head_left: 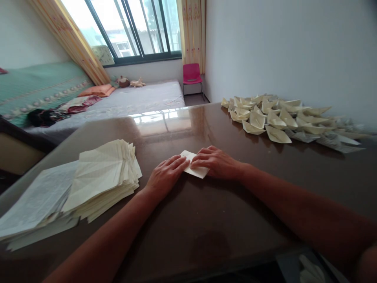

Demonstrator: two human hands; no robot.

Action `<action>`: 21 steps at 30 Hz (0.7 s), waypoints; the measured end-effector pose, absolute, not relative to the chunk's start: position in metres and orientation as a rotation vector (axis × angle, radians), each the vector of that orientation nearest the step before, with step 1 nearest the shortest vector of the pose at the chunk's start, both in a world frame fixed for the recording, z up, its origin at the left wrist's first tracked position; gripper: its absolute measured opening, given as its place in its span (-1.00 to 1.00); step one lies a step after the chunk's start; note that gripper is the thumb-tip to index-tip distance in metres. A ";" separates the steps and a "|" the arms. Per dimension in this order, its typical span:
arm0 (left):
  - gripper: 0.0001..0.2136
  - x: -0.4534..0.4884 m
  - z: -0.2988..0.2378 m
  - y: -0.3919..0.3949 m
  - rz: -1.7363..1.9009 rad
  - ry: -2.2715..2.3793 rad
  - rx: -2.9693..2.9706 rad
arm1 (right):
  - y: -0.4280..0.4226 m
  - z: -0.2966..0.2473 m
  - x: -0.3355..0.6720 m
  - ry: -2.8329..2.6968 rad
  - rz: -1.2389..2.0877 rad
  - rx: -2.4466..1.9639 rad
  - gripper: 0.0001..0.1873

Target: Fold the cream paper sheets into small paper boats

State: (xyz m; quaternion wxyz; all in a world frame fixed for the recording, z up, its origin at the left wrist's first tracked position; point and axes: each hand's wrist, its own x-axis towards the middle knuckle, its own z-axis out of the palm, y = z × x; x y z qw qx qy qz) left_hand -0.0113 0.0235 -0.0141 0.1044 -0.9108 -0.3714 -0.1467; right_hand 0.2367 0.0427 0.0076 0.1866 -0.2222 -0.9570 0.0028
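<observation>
A small folded piece of cream paper (200, 171) lies on the brown tabletop between my two hands. My left hand (165, 173), fingers held together, grips its left edge with the fingertips. Over its right part, the bent fingers of my right hand (219, 163) hold it down, covering much of that side; the thumb's exact place is hard to make out. To the left of my left hand is a stack of creased cream sheets (98, 173). Folded paper boats (278, 134) crowd together at the far right, beyond my right hand.
Greyish printed sheets (44, 196) lie partly under the cream stack. The glossy table (176, 232) reaches toward a bed (159, 92) by the window. A pink chair (192, 74) stands in the corner, and a white wall (282, 47) runs along the right side.
</observation>
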 end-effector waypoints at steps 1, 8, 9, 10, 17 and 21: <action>-0.66 -0.011 -0.014 0.025 -0.450 -1.087 -2.672 | 0.044 0.007 0.238 -2.701 -0.021 -0.619 -0.76; -0.75 -0.003 -0.010 0.019 -0.597 -1.035 -2.664 | 0.030 0.015 0.230 -2.770 -0.346 -0.729 -0.82; -0.76 -0.003 -0.009 0.018 -0.606 -1.014 -2.695 | 0.028 0.015 0.228 -2.794 -0.317 -0.728 -0.82; -0.77 -0.002 -0.008 0.017 -0.607 -0.998 -2.724 | 0.028 0.015 0.227 -2.820 -0.266 -0.722 -0.82; -0.74 -0.006 -0.008 0.013 -0.559 -1.039 -2.865 | 0.051 0.011 0.248 -2.739 0.532 -0.707 -0.78; -0.73 -0.010 -0.005 0.013 -0.554 -1.043 -2.931 | 0.062 0.007 0.256 -2.460 1.044 -0.868 -0.66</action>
